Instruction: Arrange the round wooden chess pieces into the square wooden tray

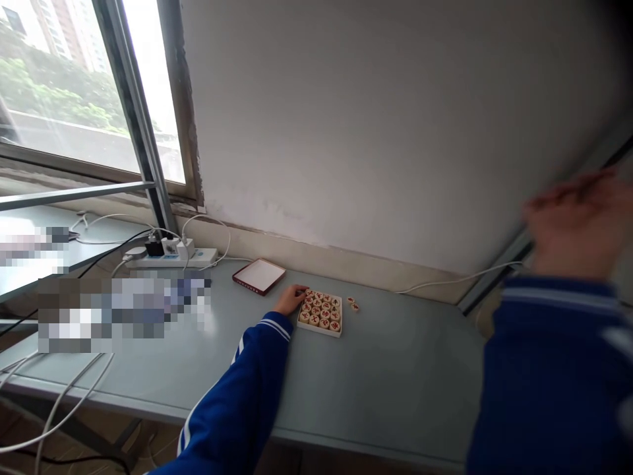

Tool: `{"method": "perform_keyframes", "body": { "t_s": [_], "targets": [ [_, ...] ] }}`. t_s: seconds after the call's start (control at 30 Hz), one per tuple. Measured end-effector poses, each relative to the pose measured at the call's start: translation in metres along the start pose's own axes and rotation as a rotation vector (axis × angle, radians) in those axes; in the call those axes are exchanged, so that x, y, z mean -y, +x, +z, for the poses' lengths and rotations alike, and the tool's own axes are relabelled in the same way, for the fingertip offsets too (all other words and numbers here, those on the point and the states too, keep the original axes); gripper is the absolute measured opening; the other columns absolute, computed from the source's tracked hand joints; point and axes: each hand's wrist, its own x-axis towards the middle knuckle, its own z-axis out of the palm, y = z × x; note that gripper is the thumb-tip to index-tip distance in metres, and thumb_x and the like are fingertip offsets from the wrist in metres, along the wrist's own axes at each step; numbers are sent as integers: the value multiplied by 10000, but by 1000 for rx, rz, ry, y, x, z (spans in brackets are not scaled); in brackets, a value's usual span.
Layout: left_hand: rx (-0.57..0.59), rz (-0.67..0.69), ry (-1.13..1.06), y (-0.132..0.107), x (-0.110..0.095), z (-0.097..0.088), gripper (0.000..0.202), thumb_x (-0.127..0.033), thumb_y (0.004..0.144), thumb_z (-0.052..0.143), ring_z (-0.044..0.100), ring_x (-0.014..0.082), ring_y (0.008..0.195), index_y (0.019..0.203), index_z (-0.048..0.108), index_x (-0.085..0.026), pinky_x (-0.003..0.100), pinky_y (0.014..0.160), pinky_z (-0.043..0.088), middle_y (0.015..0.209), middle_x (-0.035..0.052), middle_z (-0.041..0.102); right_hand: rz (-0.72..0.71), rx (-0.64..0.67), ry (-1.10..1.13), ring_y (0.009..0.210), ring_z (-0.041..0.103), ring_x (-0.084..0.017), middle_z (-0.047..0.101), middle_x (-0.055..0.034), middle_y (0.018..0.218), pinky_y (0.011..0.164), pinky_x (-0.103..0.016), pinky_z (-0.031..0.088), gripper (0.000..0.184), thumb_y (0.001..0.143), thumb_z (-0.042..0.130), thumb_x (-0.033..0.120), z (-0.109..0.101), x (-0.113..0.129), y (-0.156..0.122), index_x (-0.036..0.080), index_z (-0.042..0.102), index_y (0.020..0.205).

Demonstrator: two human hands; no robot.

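Note:
A shallow white box (320, 332) sits on the grey table, packed with rows of round xiangqi pieces (324, 315) marked in red characters. My left hand (289, 300) is at the box's far left corner, its fingers curled against the edge there. Just right of the box lie two loose xiangqi pieces (355, 307). Raised high at the right, apart from the table, is my right hand (578, 221); it is smeared by motion, so its fingers and anything in them cannot be made out. A dark red box lid (259, 276) rests with its pale inside up, behind my left hand.
A white power strip (202, 257) with plugged-in chargers and cables stands at the back left of the table (395, 382). Blurred-out items lie in front of it. A wall runs behind, with a window at left and metal frame posts (504, 270) on both sides.

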Motion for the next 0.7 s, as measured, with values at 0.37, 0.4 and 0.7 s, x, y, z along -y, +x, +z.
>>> {"method": "perform_keyframes", "body": {
  "t_s": [0.37,0.4,0.7],
  "targets": [
    [4,13,40,0,2,0,289,-217,753,488,570,201,893,990,637,-143,308,836,425,999,90,633,289,1398,-944,981,498,-181,580,-14,995,903,-352,351,250,785,497,419,-67,-146,-267,299,624,964],
    [10,14,49,1,2,0,292,-213,754,485,569,200,895,996,635,-146,306,835,425,1001,88,632,314,1403,-910,984,492,-175,573,-18,999,921,-342,338,265,791,489,426,-70,-151,-265,288,620,976],
    [26,30,85,1,0,-1,303,-176,754,467,563,196,906,1009,629,-141,307,849,416,1001,83,631,276,1259,-850,983,465,-183,563,-33,945,903,-321,346,270,756,525,462,-75,-155,-263,246,629,882]
  ]
}}
